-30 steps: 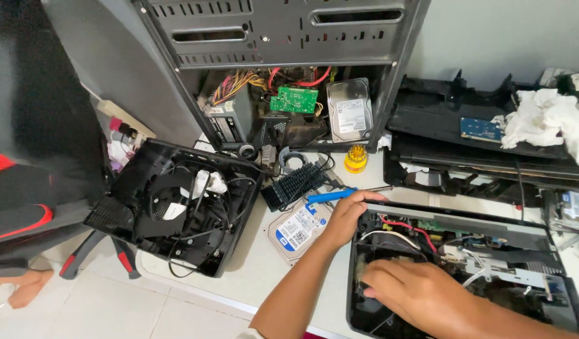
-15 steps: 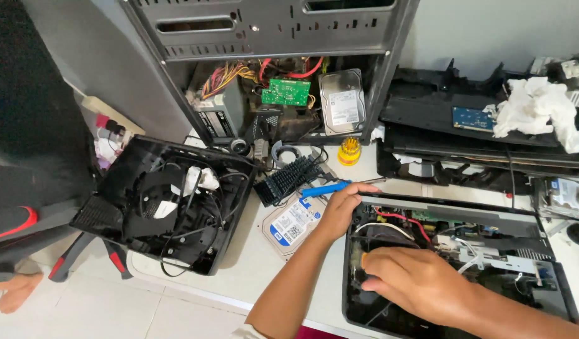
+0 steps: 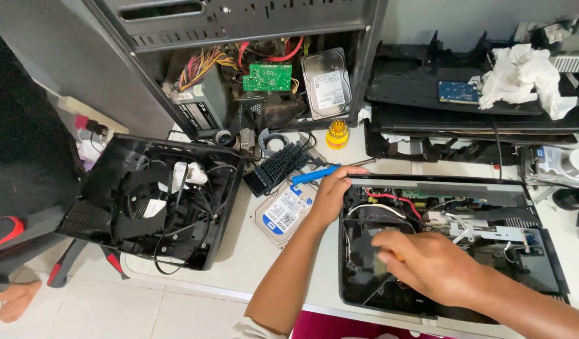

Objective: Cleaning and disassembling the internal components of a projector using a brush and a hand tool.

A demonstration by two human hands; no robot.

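My left hand (image 3: pixel 330 196) is closed around a blue-handled screwdriver (image 3: pixel 314 174) at the upper left corner of an open black device chassis (image 3: pixel 465 188) lying flat on the white table. The screwdriver's shaft points right along the chassis's top edge. My right hand (image 3: pixel 431 263) is down inside the chassis over a black part at its left side. Its fingers are curled and blurred, and whether they hold anything is unclear. Red, white and black wires (image 3: pixel 390 199) run just above that hand.
A bare hard drive (image 3: pixel 283 213) and a black heat sink (image 3: pixel 277 168) lie left of my left hand. A black cover with cables (image 3: pixel 157 201) overhangs the table's left edge. An open tower case (image 3: pixel 270 81) stands behind; crumpled white tissue (image 3: pixel 522 75) is at the back right.
My right hand has shifted a little to the left inside the chassis. My left hand stays on the screwdriver at the same corner.
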